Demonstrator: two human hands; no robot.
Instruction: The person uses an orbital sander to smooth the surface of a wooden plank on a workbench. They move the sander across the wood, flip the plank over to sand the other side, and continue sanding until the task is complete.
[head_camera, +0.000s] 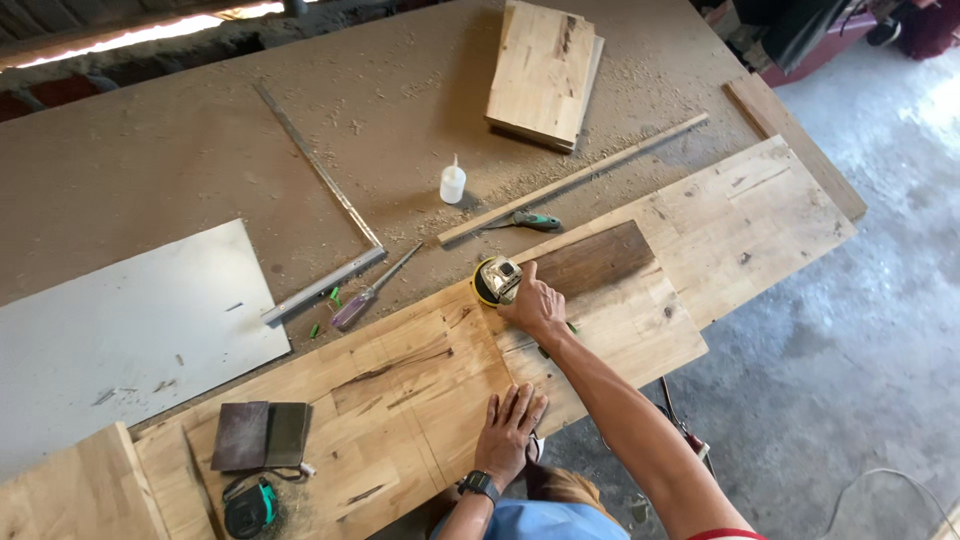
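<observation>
**Two hands on the board, one gripping a sander**

Head view: two bare hands are at work on a long pale wooden board (400, 390) that lies slantwise along the near edge of a sawdust-strewn workbench (180, 150). The right hand (535, 305) reaches far forward, its fingers curled shut around a small yellow-and-grey sander (495, 280); the tool sits under and just ahead of the fingertips, pressed to the wood at the near-left end of a dark stained plank (595, 258) that lies on top of the board. The left hand (510, 425) rests flat on the board, fingers spread and holding nothing (a black watch sits on that wrist), well apart from the sander and nearer the person.

Around them: a purple-handled screwdriver (370, 292) and a metal square (325, 190) to the left, a small white glue bottle (453, 183) beyond, a thin wooden strip (575, 178), a stack of short boards (545, 72), a grey sheet (120, 340), and sandpaper sheets (262, 435) beside a tape measure (250, 510).
</observation>
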